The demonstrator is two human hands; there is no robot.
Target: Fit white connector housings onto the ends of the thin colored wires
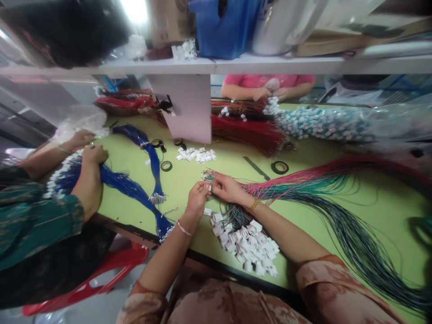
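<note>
My left hand (198,198) is closed in a pinch on a small white plastic connector (209,188). Right beside it, my right hand (230,189) has its fingers pressed together at the connector; what they hold is hidden. Red wires (290,176), green wires (312,185) and black wires (340,211) run from under my right hand toward the right edge. Thin wire tips (207,173) stick out just beyond my fingers. Below my right wrist lies a heap of white connectors (246,247) with wires attached. One loose white connector (207,211) lies near my left wrist.
Loose white connectors (196,155), black tape rolls (280,168) and a flat dark strip (255,168) lie farther back. At left, a co-worker's hands (94,154) handle blue wires (135,191). A shelf (189,67) crosses above; another person (270,87) sits opposite.
</note>
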